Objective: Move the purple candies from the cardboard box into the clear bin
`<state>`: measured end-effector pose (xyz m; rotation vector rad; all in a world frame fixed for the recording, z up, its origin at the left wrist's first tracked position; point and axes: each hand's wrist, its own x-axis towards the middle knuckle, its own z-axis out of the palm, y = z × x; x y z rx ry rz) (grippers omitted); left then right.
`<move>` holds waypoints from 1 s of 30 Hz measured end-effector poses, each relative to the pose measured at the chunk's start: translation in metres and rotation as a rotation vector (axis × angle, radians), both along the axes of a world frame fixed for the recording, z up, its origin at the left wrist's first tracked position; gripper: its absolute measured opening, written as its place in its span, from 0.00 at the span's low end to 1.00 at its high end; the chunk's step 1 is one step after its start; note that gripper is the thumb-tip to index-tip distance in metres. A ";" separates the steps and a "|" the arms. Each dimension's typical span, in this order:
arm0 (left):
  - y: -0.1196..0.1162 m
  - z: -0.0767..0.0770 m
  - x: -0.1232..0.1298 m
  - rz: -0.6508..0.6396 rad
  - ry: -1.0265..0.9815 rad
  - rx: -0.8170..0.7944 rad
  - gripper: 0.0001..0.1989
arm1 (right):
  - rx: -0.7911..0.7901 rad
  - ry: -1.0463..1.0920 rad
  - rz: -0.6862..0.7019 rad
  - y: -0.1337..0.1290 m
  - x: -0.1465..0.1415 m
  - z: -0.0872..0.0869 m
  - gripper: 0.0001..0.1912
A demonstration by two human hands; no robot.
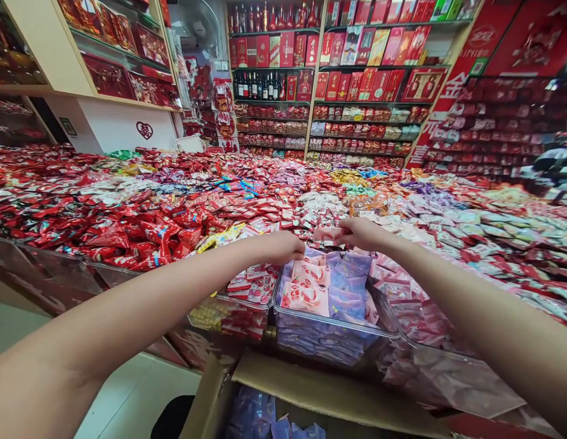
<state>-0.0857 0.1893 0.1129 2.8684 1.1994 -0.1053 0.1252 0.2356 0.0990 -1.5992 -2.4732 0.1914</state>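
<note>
A clear plastic bin (329,320) holds rows of purple packets (347,302), with pink packets (306,292) lying at its left side. My left hand (288,247) is closed at the bin's back left, above the pink packets; what its fingers hold, if anything, is hidden. Behind the bin, my right hand (359,233) pinches the right end of a pink packet (327,233), raised a little over the packets around it.
An open cardboard box (329,390) with purple packets inside stands below the bin. Bins of red packets (123,238) spread left and pink packets (411,299) right. Shelves of bottles and red boxes (366,85) line the back.
</note>
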 end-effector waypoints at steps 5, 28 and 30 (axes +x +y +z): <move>-0.003 0.001 0.000 0.031 0.002 0.021 0.10 | -0.247 0.164 0.137 -0.002 -0.021 -0.011 0.05; 0.006 -0.014 0.009 0.209 -0.197 -0.080 0.19 | -0.430 0.231 0.125 -0.013 -0.025 -0.016 0.07; 0.006 -0.015 0.008 0.219 -0.205 -0.095 0.19 | -0.338 0.245 0.089 -0.013 -0.025 -0.013 0.08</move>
